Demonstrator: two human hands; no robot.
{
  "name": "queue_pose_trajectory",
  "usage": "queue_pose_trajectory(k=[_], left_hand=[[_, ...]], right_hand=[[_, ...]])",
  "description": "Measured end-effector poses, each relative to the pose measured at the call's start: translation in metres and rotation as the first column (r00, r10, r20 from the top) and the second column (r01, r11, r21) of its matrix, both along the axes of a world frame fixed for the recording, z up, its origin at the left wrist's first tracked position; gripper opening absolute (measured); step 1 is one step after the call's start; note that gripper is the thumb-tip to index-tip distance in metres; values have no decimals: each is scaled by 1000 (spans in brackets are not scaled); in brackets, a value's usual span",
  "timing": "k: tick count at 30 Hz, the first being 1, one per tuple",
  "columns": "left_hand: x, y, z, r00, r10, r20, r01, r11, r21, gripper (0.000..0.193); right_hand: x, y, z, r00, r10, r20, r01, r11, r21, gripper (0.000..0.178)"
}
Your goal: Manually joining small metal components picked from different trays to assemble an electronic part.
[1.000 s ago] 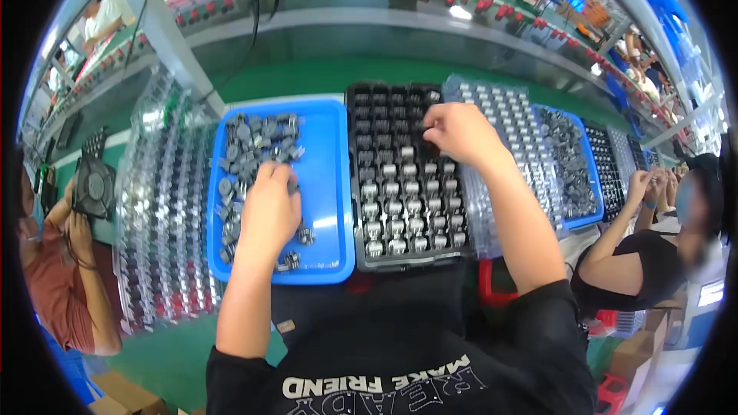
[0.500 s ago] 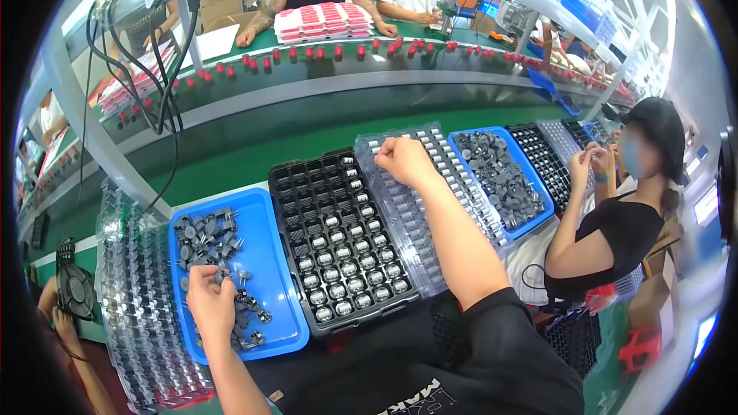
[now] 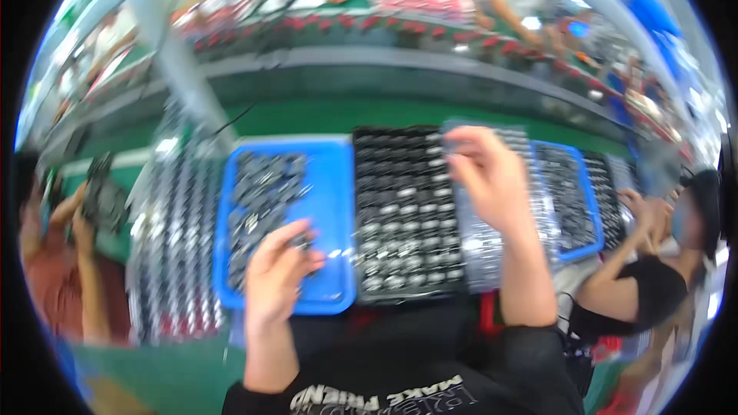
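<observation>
My left hand [image 3: 278, 270] is over the near part of a blue tray [image 3: 327, 211], its fingers closed around a small grey part [image 3: 301, 241]. Motion blur hides that part's exact kind. Loose grey cylindrical parts [image 3: 257, 184] lie heaped on the tray's left side. To the right is a black compartment tray [image 3: 377, 157]; silvery round parts [image 3: 384, 250] fill its near cells and its right column. My right hand [image 3: 488, 177] hovers at the border of that tray and a clear plastic tray [image 3: 484, 242]. Its thumb and forefinger are apart, with nothing visible between them.
Stacked clear blister trays [image 3: 173, 238] stand left of the blue tray. Further right sits a second blue tray [image 3: 565, 200] of grey parts, near a co-worker [image 3: 638, 277]. A metal post [image 3: 181, 61] rises at the back left. Small red pieces line the far conveyor.
The view has swung left, so the trays appear further right, and it is blurred. My left hand has risen off the pile with a grey part. My right fingers have parted from a pinch.
</observation>
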State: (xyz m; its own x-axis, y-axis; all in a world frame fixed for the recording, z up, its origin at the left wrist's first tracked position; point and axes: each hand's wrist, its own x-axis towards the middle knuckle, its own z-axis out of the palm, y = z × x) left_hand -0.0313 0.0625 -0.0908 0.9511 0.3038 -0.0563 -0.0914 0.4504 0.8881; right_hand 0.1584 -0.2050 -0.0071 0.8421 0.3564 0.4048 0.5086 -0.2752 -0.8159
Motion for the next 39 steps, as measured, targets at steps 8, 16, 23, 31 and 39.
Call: queue_pose_trajectory(k=[8,16,23,31,39], left_hand=[[11,-32,3,957,-187,222,219,968,-126,38],[1,-37,-2,955,-121,271,155,982,-106,37],[-6,-42,12,991,-101,84,103,995,-20,50],[-17,-46,16,985,-170,36,163,977,139,48],[-16,-41,11,973,-226,50,216,963,160,43]], right_hand=[[-117,30,-43,939,290,-182,-225,924,310,24],[-133,66,-58,963,149,224,-193,962,193,31],[-127,62,-53,925,169,341,-250,946,208,30],[-127,67,-52,879,232,417,-279,959,55,35],[-126,67,-53,870,259,419,-294,956,20,32]])
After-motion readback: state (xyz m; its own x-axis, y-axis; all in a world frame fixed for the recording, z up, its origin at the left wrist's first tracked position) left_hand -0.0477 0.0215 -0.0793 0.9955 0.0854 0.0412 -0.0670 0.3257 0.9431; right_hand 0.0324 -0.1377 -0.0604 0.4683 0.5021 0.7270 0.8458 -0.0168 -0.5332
